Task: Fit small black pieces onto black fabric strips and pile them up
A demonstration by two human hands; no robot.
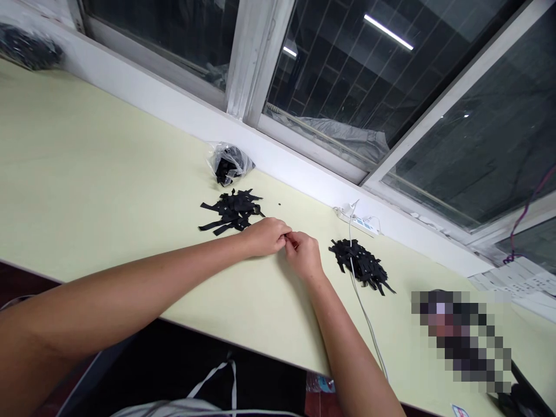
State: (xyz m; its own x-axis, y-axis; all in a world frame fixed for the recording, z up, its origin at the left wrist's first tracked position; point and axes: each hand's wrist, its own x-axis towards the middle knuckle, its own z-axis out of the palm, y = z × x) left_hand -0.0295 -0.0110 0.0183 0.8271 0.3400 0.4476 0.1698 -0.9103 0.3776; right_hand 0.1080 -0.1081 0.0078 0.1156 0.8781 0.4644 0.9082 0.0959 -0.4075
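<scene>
My left hand (268, 236) and my right hand (303, 252) meet over the table, fingertips pinched together. Whatever sits between them is mostly hidden; only a tiny dark bit shows at the fingertips. Just behind and left of my left hand lies a loose pile of short black fabric strips (234, 211). Another heap of black strips (362, 263), with small light specks on it, lies to the right of my right hand.
A clear plastic bag (230, 165) of black pieces stands behind the left pile. A power strip (357, 221) lies by the wall, and a white cable (364, 313) crosses the right heap. Another dark-filled bag (28, 47) is far left. A pixelated area covers the right side.
</scene>
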